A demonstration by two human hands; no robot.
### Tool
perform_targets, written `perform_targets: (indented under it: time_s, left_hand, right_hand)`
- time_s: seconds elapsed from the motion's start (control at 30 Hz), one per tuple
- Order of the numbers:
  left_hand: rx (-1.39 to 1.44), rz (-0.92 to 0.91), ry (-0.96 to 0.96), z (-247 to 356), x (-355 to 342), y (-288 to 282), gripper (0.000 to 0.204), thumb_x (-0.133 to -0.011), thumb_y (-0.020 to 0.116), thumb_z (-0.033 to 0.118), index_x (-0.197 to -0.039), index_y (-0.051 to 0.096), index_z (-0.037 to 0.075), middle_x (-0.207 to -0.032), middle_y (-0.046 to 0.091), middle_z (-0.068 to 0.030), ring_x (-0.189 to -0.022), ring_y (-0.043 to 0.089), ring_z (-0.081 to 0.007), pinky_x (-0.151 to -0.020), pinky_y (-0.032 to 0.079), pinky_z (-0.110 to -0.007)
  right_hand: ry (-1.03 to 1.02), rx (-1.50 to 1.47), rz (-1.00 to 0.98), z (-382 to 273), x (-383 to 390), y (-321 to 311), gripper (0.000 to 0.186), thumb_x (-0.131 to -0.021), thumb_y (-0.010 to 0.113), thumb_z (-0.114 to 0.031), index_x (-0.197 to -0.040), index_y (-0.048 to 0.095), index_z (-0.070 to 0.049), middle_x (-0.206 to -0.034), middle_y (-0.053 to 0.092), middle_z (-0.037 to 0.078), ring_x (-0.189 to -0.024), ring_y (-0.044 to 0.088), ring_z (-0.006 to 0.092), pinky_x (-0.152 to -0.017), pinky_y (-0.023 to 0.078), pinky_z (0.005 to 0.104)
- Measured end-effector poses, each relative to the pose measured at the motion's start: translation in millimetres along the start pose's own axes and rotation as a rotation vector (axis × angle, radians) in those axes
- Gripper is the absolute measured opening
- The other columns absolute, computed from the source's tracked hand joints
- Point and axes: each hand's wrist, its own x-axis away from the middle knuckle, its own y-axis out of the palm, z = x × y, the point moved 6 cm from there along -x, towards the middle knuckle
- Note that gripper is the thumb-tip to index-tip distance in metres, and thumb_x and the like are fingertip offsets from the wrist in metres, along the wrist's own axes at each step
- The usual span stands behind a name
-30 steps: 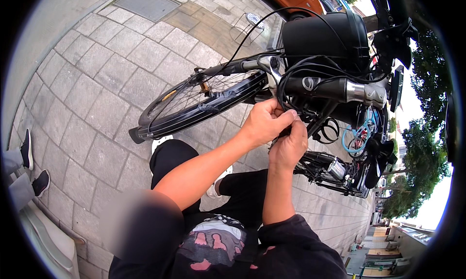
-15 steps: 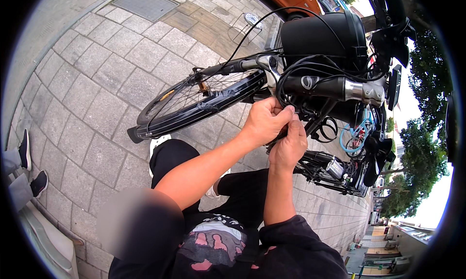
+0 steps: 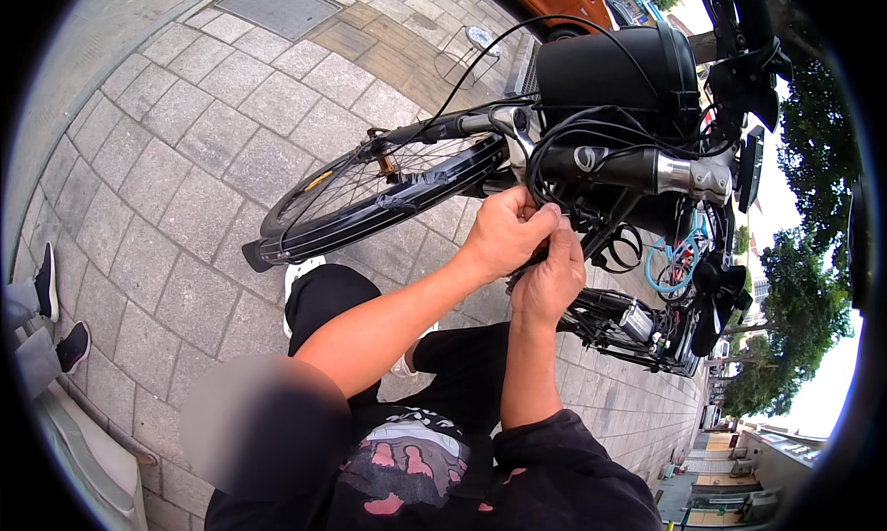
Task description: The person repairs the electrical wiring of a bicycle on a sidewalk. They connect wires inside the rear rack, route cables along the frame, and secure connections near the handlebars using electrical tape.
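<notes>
A black bicycle stands before me, its front wheel [image 3: 370, 212] to the left, with black tape round part of the mudguard. Its head tube [image 3: 628, 166] has a bundle of black cables [image 3: 591, 122] looped over it. My left hand [image 3: 506, 237] is closed in a pinch just under the silver fork crown [image 3: 514, 134], close to the cables. Thumb and fingers of my right hand [image 3: 552, 281] are pressed together against the left fingertips. What the two hold between them is too small and hidden to make out.
A black cylindrical bag [image 3: 614, 73] sits in front of the handlebar. Paving stones [image 3: 194, 281] spread to the left, where another person's shoes [image 3: 72, 348] show. An orange vehicle [image 3: 554, 0] stands beyond, and a light blue bicycle [image 3: 679, 258] to the right.
Both hands stay in the same place with the fingers pinched together; only tiny finger movement shows. The bicycle has hardly shifted.
</notes>
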Motion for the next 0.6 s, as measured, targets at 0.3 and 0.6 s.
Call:
perform_targets:
  time_s: [0.3,0.6]
  left_hand:
    - [-0.005,-0.014,0.158,-11.6,0.8,2.2,0.020,-0.102,0.075,0.016,-0.106,0.069,-0.002,-0.091,0.072,-0.0040,-0.072,0.064,-0.0050,-0.058,0.052,-0.022]
    - [-0.005,-0.007,0.161,-9.2,5.1,3.1,0.018,-0.105,0.074,0.015,-0.110,0.069,-0.002,-0.094,0.072,-0.0034,-0.079,0.065,-0.0053,-0.066,0.054,-0.022]
  right_hand:
    - [-0.004,-0.008,0.018,-0.7,-3.2,-1.2,0.027,-0.111,0.065,-0.019,-0.109,0.074,0.006,-0.094,0.073,0.004,-0.078,0.062,0.0081,-0.067,0.048,0.0228]
    - [-0.054,0.094,-0.011,0.1,0.0,-9.9,0.026,-0.111,0.066,-0.019,-0.112,0.074,0.006,-0.097,0.073,0.004,-0.082,0.062,0.0080,-0.073,0.051,0.0240]
